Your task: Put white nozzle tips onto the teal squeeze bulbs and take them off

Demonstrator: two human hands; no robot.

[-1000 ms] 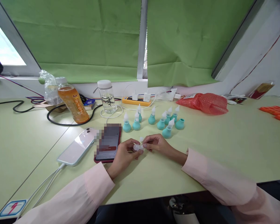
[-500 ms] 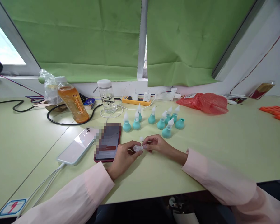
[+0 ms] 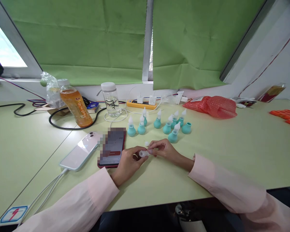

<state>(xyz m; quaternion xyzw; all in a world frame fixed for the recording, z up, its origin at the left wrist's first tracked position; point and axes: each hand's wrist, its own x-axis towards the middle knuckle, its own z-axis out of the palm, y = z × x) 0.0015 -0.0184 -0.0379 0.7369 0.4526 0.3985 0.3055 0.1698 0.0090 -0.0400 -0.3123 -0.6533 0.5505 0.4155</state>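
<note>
So, fingers first: our left hand (image 3: 128, 162) has a narrow pinch, thumb and fingertips around a translucent piece (image 3: 143, 153), open round end pointing left. Our right hand (image 3: 164, 149) is pinched down at the other end of the same piece, as far as we can make out; the fingertips cover whatever's there. Both hands sit low over the worktop (image 3: 232, 154), near its front edge.

How it handles, our guess: next to no weight, thin-walled, fairly stiff around the open end, and smooth enough to roll if we pinch off-centre. Doesn't look easy to break, but squeezing hard might push it out of round. We'd hold the wide barrel with thumb and index opposite each other and leave the rim free.

Just beyond the fingertips there's a small white bit (image 3: 147, 143) lying on the worktop, tiny and probably light, so a fingertip pinch is about all it'd take.

Further out is the cluster of teal bulbs (image 3: 173, 138), nearly all upright with pale tips on. The one bare-necked bulb (image 3: 186, 128) is at the right. They look rubbery and squishy, so we'd grab by the neck, not the belly. The dark-red-cased phone (image 3: 124, 141) is just beside our left hand.
</note>
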